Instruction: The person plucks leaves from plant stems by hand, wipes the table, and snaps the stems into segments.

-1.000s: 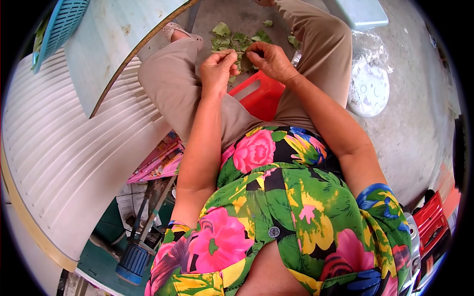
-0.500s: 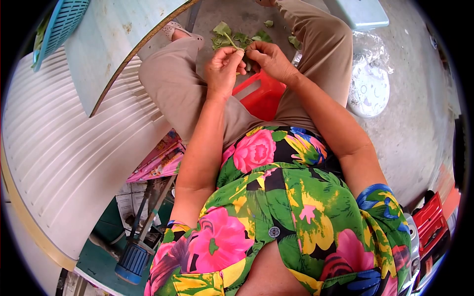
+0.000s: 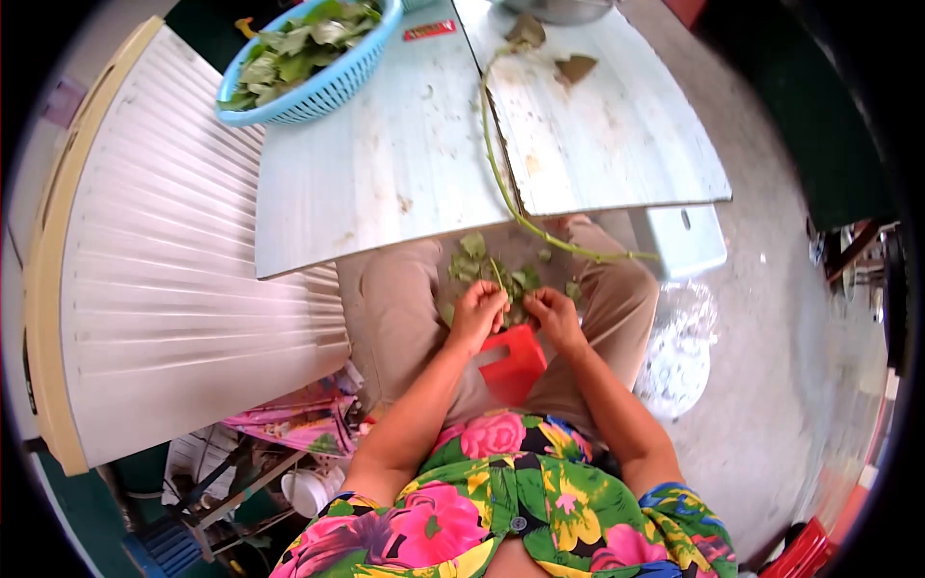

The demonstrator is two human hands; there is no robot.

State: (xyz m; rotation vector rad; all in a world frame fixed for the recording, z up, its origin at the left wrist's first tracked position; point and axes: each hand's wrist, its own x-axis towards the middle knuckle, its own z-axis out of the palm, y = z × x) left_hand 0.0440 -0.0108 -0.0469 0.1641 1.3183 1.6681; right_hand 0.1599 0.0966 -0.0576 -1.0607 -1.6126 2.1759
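Observation:
Between thumb and fingers, my left hand [image 3: 480,313] pinches a thin green leaf stem [image 3: 497,274] whose end points up and away from me. My right hand [image 3: 555,316] is a short way to the right, with its fingertips pressed together; anything in them is too small to see. Under both hands is the front of a red plastic stool [image 3: 528,364], between my knees. Green leaves [image 3: 471,252] lie scattered on the floor just past my hands.
A folding table [image 3: 356,183] stands ahead, with a long green vine [image 3: 496,164] hanging over its near edge. On it are a blue basket [image 3: 332,89] of leaves and a metal bowl [image 3: 564,10]. A pale stool [image 3: 684,241] and plastic-wrapped item [image 3: 674,371] are at right.
The view has tilted up, bringing the tabletop, vine and leaf basket into sight. My hands have moved slightly apart; the left still pinches the stem.

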